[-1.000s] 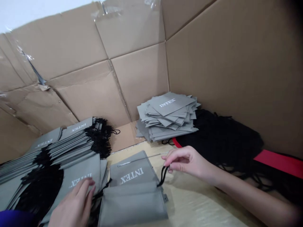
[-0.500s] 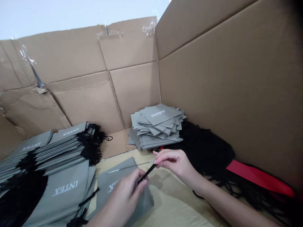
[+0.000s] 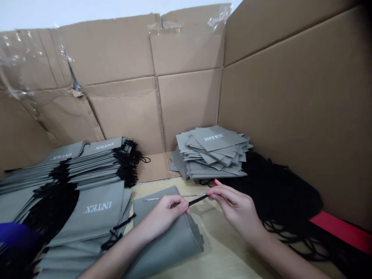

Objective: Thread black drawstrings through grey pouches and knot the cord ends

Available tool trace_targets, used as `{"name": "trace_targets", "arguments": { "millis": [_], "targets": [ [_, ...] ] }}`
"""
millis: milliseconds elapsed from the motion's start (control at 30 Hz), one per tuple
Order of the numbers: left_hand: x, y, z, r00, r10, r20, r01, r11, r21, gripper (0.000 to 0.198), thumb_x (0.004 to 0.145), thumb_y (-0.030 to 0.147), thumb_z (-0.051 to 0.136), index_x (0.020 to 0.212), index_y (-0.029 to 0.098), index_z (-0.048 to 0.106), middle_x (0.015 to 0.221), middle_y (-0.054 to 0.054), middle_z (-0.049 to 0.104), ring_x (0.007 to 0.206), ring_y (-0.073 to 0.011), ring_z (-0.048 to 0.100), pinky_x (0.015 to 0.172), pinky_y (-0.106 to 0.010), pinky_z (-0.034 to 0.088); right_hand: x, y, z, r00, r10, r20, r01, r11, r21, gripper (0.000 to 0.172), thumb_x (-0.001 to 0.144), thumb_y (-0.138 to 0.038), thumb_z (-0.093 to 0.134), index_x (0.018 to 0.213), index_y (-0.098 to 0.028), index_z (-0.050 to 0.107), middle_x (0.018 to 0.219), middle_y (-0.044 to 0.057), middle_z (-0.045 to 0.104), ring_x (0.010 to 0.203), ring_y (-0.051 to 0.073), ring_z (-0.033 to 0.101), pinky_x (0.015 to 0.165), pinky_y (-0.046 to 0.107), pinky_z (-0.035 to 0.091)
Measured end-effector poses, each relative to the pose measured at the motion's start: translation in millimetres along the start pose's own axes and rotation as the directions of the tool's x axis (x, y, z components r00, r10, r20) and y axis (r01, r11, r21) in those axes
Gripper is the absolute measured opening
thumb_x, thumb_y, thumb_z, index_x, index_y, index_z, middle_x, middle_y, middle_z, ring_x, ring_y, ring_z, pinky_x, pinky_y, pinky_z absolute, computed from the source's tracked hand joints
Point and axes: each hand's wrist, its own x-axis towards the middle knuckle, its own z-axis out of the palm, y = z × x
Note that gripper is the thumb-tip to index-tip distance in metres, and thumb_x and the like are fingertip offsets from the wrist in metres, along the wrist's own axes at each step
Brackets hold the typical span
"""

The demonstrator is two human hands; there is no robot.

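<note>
A grey fabric drawstring bag (image 3: 165, 244) with a white INTEX print lies rolled over on the pale wooden table (image 3: 223, 252). My left hand (image 3: 165, 211) pinches its top hem. A thin metal rod (image 3: 171, 197) runs along that hem. My right hand (image 3: 235, 205) pinches a short black cord (image 3: 198, 200) that stretches to my left fingers. Where the cord meets the rod is hidden by my fingers.
Stacks of grey INTEX bags with black cords (image 3: 95, 207) fill the left. A loose pile of grey pieces (image 3: 216, 147) and a black cord heap (image 3: 276, 190) lie behind my right hand. A red strip (image 3: 343, 230) and cardboard walls (image 3: 186, 104) surround the table.
My hands have come together on the bag's hem, and the black cord now runs straight between them. The bag is rolled over, and the view has shifted slightly.
</note>
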Motion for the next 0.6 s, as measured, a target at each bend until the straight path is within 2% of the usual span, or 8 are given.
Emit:
{"name": "trace_targets", "arguments": {
  "millis": [133,200,300,367,467,600],
  "targets": [
    [-0.6,-4.6,-3.9,0.998,-0.065,0.009,0.066,0.975,-0.21,0.029,0.08,0.037,0.052,0.064,0.014,0.058,0.061,0.003,0.047,0.061,-0.011,0.04,0.059,-0.021,0.028,-2.5,6.2,5.4,0.993,-0.04,0.113,0.056,0.989,-0.139,0.02,0.086,-0.016,0.042,0.087,-0.023,0.061,0.071,-0.001,0.066,0.065,0.015,0.063,0.1,0.045,0.039],
    [-2.3,-3.5,-5.6,0.997,-0.065,0.03,0.071,0.953,-0.295,0.026,0.079,0.036,0.055,0.065,0.013,0.06,0.061,0.003,0.049,0.06,-0.0105,0.041,0.058,-0.021,0.028,-2.6,6.7,7.9,0.987,-0.023,0.158,0.051,0.983,-0.175,0.019,0.086,-0.016,0.041,0.087,-0.022,0.058,0.07,0.0,0.064,0.064,0.015,0.062,0.095,0.043,0.042],
    [-5.2,-0.3,-5.1,0.995,-0.075,0.061,0.094,0.893,-0.44,0.024,0.076,0.036,0.061,0.073,0.013,0.066,0.061,0.002,0.053,0.06,-0.0106,0.045,0.059,-0.021,0.031,-3.2,1.9,12.1,0.97,0.078,0.23,-0.031,0.979,-0.202,0.018,0.087,-0.018,0.038,0.083,-0.022,0.054,0.069,0.002,0.062,0.062,0.016,0.061,0.071,0.033,0.05],
    [-7.3,1.4,-1.9,0.993,-0.1,0.061,0.117,0.837,-0.535,0.023,0.072,0.035,0.066,0.076,0.012,0.069,0.064,0.0,0.058,0.063,-0.0114,0.049,0.061,-0.021,0.034,-5.4,-3.7,16.4,0.946,0.156,0.284,-0.101,0.975,-0.2,0.017,0.086,-0.017,0.036,0.079,-0.022,0.051,0.067,0.002,0.06,0.06,0.017,0.059,0.058,0.029,0.047],
    [-10.4,3.2,6.0,0.989,-0.147,0.015,0.121,0.753,-0.646,0.024,0.065,0.031,0.073,0.078,0.012,0.072,0.07,-0.003,0.064,0.067,-0.0127,0.054,0.067,-0.022,0.038,-12.5,-11.5,25.2,0.905,0.232,0.357,-0.186,0.97,-0.158,0.016,0.084,-0.016,0.034,0.073,-0.022,0.044,0.065,0.001,0.058,0.059,0.017,0.058,0.056,0.027,0.044],
    [-11.1,2.7,14.1,0.987,-0.16,-0.001,0.108,0.672,-0.733,0.026,0.066,0.033,0.073,0.078,0.011,0.072,0.071,-0.006,0.067,0.072,-0.0159,0.058,0.073,-0.026,0.041,-22.7,-17.4,32.1,0.847,0.265,0.46,-0.281,0.959,-0.036,0.008,0.077,-0.016,0.044,0.076,-0.023,0.04,0.069,0.0,0.056,0.062,0.016,0.056,0.054,0.023,0.041]
  ]
}}
